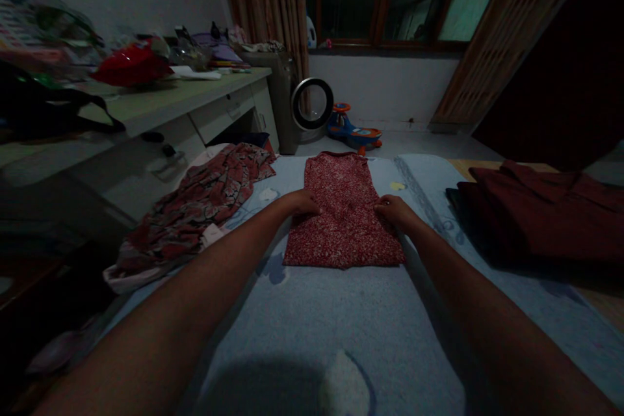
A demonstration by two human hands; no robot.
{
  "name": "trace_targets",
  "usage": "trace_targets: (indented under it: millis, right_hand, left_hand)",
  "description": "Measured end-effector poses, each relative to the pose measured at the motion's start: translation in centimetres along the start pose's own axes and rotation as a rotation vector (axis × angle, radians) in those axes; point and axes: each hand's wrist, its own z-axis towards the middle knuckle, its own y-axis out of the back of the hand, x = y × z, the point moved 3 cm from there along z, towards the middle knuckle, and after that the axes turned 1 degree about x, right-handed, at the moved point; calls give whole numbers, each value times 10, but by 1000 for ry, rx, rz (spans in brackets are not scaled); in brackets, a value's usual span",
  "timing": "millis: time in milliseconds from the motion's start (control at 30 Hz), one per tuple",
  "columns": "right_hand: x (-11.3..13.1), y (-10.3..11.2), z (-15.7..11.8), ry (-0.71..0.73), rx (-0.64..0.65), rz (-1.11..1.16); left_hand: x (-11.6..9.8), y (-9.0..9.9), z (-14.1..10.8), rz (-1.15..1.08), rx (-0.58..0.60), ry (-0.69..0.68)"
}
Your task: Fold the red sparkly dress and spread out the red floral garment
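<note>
A red garment point(344, 227) with a fine pale pattern lies folded into a flat, roughly rectangular shape on the light blue bed sheet point(302, 338). My left hand point(303, 202) grips its left edge about midway up, fingers curled and partly hidden. On the opposite edge, my right hand point(390, 209) pinches the cloth between thumb and fingers. The garment's far end, with a darker band, points toward the window, and its straight near edge faces me.
To the left lies a crumpled red patterned cloth point(209, 195). Folded dark red clothes point(541, 208) are stacked at right. A cluttered desk point(205, 94) runs along the left wall. Beyond the bed are a washer with its round door point(312, 104) open and a blue ride-on toy point(353, 133).
</note>
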Motion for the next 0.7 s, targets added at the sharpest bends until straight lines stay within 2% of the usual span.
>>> trace_targets:
  millis: [67,133,267,433,533,700]
  right_hand:
    - [0,0,-2,0,-4,13]
    - [1,1,-3,11,-13,31]
    - [1,0,-1,59,-58,50]
    - [-3,-2,1,62,-89,11]
    - [-1,-2,-2,57,-75,-11]
    - [5,-2,-6,59,15,12]
  left_hand:
    - [3,2,-4,22,30,24]
    - [4,5,-9,43,12,22]
    - [1,4,-16,71,-115,-9]
    - [-7,-7,-24,164,-253,27]
    - [-21,-13,-25,204,-287,-6]
    - [-52,-24,-17,215,-220,-191]
